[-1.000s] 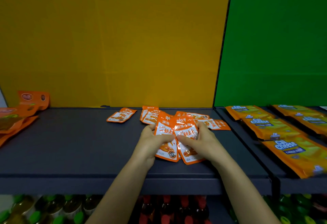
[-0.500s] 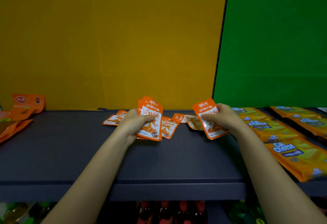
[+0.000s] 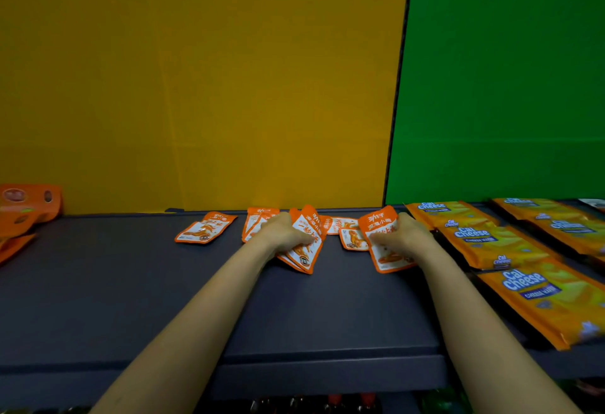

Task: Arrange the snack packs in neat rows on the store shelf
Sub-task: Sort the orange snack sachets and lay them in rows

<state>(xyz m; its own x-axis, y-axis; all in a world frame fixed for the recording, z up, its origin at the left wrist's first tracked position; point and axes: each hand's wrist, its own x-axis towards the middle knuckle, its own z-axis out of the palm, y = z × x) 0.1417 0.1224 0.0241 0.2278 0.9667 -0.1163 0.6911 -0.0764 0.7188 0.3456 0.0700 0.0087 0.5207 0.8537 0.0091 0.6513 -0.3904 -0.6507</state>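
Small orange-and-white snack packs lie at the back of a dark grey shelf (image 3: pixel 131 299). My left hand (image 3: pixel 281 232) grips a small stack of these packs (image 3: pixel 307 243), tilted, its lower end near the shelf. My right hand (image 3: pixel 404 237) holds a single pack (image 3: pixel 384 240) by its right side, lower edge on or just above the shelf. One loose pack (image 3: pixel 206 227) lies apart to the left. Another pack (image 3: pixel 258 220) sits behind my left hand, and two more (image 3: pixel 347 230) lie between my hands, partly hidden.
Long orange Cal Cheese wafer packs (image 3: pixel 491 243) lie in rows on the adjoining shelf at the right. Larger orange pouches (image 3: pixel 23 210) are piled at the far left. A yellow back wall and a green one stand behind. Bottles (image 3: pixel 327 402) show below the shelf's front edge.
My hands split the bundle of packs: the left took a stack, the right took one pack. Both then moved apart toward the back of the shelf and have since lowered slightly.
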